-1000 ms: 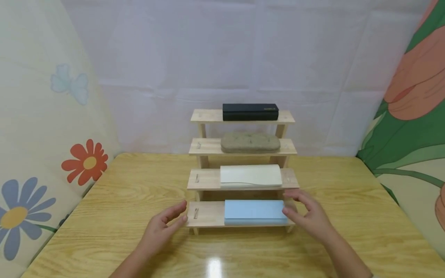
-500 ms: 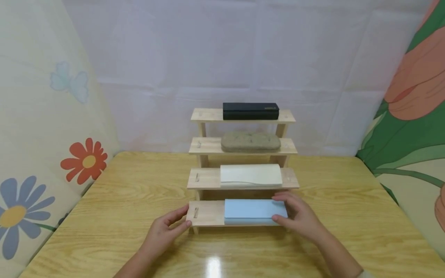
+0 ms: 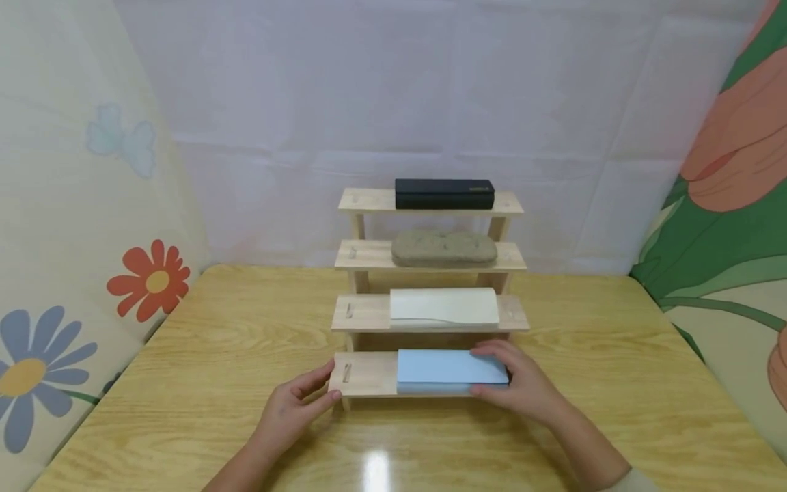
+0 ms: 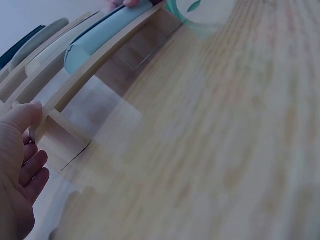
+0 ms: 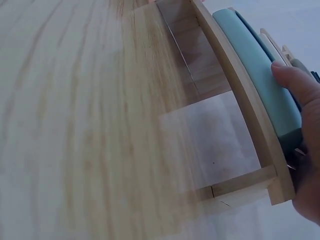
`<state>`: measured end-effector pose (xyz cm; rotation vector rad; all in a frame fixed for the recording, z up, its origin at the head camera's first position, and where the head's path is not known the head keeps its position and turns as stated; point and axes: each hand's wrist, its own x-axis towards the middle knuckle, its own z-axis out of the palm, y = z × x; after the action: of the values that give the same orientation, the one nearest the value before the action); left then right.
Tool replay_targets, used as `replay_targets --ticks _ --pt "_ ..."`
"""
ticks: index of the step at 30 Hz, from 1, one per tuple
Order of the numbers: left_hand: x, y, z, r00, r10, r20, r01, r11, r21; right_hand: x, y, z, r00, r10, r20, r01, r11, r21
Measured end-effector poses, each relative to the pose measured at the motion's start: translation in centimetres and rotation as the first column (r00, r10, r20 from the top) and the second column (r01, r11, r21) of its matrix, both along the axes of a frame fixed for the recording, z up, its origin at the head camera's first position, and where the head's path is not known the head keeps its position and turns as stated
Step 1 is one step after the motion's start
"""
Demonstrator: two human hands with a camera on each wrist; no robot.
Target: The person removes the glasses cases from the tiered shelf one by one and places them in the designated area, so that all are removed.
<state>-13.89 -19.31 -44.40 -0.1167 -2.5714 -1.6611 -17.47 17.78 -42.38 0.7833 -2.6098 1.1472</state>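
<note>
A four-step wooden display stand [image 3: 365,372] stands on the table. On its lowest step, right of centre, lies a light blue glasses case [image 3: 443,367] with a flap lid. My right hand [image 3: 522,383] grips the case's right end, thumb at the front and fingers behind; in the right wrist view the thumb [image 5: 295,82] presses its front face. My left hand [image 3: 292,406] holds the left end of the lowest step between thumb and fingers. The left wrist view shows that thumb [image 4: 25,117] on the board's edge, the other fingers loosely bent below.
Higher steps carry a cream case [image 3: 444,305], a grey-brown padded case [image 3: 444,247] and a black case [image 3: 444,194], one per step. The wood-grain table [image 3: 184,383] spreads around the stand. A white cloth [image 3: 307,82] hangs behind, with flower-patterned cloths at both sides.
My right hand has moved left from beside the blue case and now grips its right end. My left hand has come in to hold the lowest step's left end. The case appears unmoved.
</note>
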Motion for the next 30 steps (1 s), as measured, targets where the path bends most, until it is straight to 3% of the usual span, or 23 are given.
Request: replay_targets --ticks 10,18,30 --pt "0.13 0.14 -0.10 1.000 0.027 -0.004 -0.027 1.000 0.000 -0.25 -0.49 0.17 0.999 0.017 -0.028 -0.015 0.998 0.057" --pt "0.19 0.21 -0.18 1.000 0.022 -0.001 -0.022 1.000 0.009 -0.38 -0.83 0.21 1.000 0.004 0.020 -0.006 0.993 0.115" --pt "0.13 0.34 -0.25 0.999 0.024 -0.025 -0.024 1.000 0.003 -0.29 -1.02 0.09 1.000 -0.019 -0.004 0.019 0.996 0.089"
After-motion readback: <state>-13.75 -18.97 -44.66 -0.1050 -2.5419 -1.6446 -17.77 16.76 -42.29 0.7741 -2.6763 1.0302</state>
